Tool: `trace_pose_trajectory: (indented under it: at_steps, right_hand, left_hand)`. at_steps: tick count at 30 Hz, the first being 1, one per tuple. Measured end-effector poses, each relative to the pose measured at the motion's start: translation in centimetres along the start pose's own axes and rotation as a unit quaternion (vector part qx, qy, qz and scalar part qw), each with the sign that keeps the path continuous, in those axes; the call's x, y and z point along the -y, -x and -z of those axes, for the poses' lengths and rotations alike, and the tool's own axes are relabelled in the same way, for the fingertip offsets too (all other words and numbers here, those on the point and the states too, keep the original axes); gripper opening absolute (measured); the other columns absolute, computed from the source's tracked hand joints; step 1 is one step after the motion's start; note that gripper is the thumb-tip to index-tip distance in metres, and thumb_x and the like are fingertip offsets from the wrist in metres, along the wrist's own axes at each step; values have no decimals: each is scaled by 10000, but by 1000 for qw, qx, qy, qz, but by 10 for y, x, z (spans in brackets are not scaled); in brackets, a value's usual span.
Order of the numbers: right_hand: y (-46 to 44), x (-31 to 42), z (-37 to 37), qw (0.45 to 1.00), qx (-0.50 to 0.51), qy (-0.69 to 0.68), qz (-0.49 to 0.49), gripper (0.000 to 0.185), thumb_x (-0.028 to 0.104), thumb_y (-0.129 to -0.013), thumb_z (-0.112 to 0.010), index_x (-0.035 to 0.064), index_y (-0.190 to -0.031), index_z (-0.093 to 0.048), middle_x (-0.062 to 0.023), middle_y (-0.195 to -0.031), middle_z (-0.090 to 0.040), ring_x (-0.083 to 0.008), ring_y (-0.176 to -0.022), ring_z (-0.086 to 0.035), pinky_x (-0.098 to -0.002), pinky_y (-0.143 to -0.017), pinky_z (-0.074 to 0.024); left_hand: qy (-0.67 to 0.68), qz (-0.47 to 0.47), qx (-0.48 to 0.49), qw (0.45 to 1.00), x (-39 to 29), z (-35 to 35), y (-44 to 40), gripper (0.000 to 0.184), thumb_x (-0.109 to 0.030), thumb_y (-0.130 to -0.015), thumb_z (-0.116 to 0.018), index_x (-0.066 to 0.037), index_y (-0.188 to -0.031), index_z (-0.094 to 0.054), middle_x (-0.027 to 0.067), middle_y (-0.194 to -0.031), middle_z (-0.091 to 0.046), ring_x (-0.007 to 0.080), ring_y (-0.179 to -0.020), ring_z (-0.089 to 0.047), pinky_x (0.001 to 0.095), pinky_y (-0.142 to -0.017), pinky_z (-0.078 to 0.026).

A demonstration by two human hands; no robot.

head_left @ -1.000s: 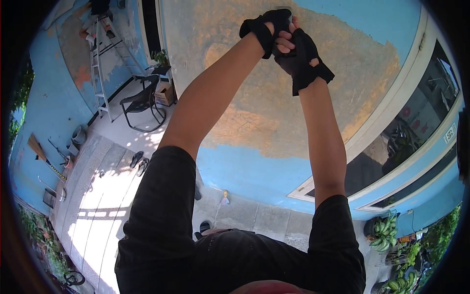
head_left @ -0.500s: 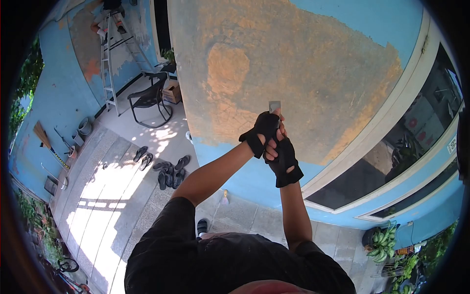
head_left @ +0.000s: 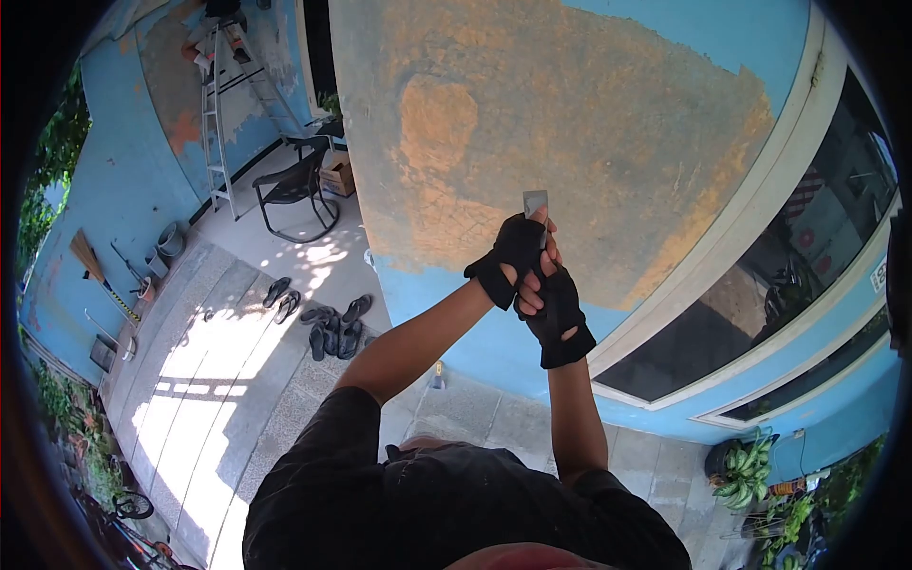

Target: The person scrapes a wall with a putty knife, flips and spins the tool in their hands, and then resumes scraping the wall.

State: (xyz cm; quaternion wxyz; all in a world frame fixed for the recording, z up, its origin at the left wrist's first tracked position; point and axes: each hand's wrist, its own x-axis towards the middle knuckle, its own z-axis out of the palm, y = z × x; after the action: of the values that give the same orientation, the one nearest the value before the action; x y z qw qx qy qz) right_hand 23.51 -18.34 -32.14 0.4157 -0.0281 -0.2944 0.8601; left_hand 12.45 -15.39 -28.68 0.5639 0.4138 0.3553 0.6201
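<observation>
Both my hands wear black fingerless gloves and are closed around one scraper (head_left: 536,200), its flat metal blade pointing up against the wall (head_left: 589,123). My left hand (head_left: 518,249) is the upper one, close behind the blade, with a fingertip laid along it. Lower down, my right hand (head_left: 554,313) wraps the handle, which the fingers mostly hide. Around the blade the wall is bare grey and orange, with blue paint along the upper right and below.
To the right is a white-framed window (head_left: 703,351). A black chair (head_left: 299,195), a ladder (head_left: 217,123) with a person on it, and several sandals (head_left: 332,328) are at left. A small brush-like tool (head_left: 438,377) stands by the wall base; a potted plant (head_left: 746,470) sits lower right.
My view has shifted slightly, and more of the blade shows above my left hand. The sandalled foot below is out of sight now. Both hands keep their hold on the scraper.
</observation>
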Motion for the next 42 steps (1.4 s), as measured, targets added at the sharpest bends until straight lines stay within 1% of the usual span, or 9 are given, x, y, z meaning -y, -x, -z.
trace_pose_trajectory:
  at_steps: [8,17,19,26,30,34,36,40,42]
  right_hand:
    - [-2,1,-23,999,4,31,43,82,295,-1012,-471,216,-1034,-468,-14,-681,-481,-94,-442,-433,-218,-382,-368]
    - [-7,-28,-46,994,-25,58,85,181,279,-1003,-486,255,-1182,-477,-18,-685,-490,-95,-432,-428,-222,-373,-353]
    - [-9,-37,-40,994,-25,52,88,208,285,-1003,-483,260,-1209,-472,-18,-691,-491,-95,-431,-425,-222,-371,-351]
    - [-31,-41,-62,994,-31,65,78,139,287,-1009,-471,236,-1138,-466,-17,-692,-489,-98,-435,-428,-226,-372,-358]
    - [-66,-17,-90,992,42,87,80,65,254,-1015,-453,215,-1066,-451,-13,-705,-476,-97,-444,-424,-232,-385,-369]
    - [-90,19,-128,990,73,88,85,42,208,-1021,-421,201,-1034,-460,-18,-765,-497,-96,-508,-447,-221,-434,-375]
    - [-105,41,-141,997,69,-14,24,92,197,-1024,-410,194,-1041,-500,-16,-760,-493,-90,-542,-453,-220,-459,-377]
    - [-149,88,-147,993,119,-27,-12,136,204,-1028,-406,188,-1054,-539,-9,-751,-482,-86,-559,-447,-221,-469,-371]
    - [-169,107,-147,976,215,-11,-38,128,222,-1016,-447,205,-992,-572,2,-737,-511,-86,-528,-450,-227,-453,-371]
  left_hand:
    - [15,-15,56,998,-22,-2,-1,443,-437,-995,-447,-15,-877,-511,77,-562,-552,204,-525,-584,331,-528,-498]
    - [-2,-17,96,995,-39,19,10,427,-420,-994,-447,-15,-877,-511,76,-568,-559,191,-510,-582,320,-511,-493]
    - [-11,-18,105,994,-38,27,15,434,-423,-997,-424,-12,-879,-501,70,-535,-521,221,-556,-596,335,-559,-514]
    - [3,-13,91,996,-59,44,4,422,-413,-1000,-418,-17,-880,-501,76,-540,-519,230,-556,-594,345,-561,-508]
    - [30,-34,115,992,-106,46,-17,403,-415,-998,-436,-28,-904,-500,70,-582,-532,237,-599,-593,358,-614,-511]
    - [100,-55,220,969,-145,41,-54,373,-418,-991,-481,-49,-952,-502,52,-692,-565,230,-760,-613,360,-701,-515]
    - [158,-56,273,947,-156,34,-81,349,-407,-991,-487,-58,-993,-505,37,-754,-574,225,-811,-611,354,-720,-533]
    - [181,-68,254,948,-191,17,-121,325,-386,-991,-493,-66,-1041,-513,27,-815,-575,214,-836,-609,344,-740,-550]
    - [111,-98,224,963,-211,7,-133,330,-374,-995,-486,-62,-1097,-517,25,-827,-571,195,-836,-607,325,-745,-558]
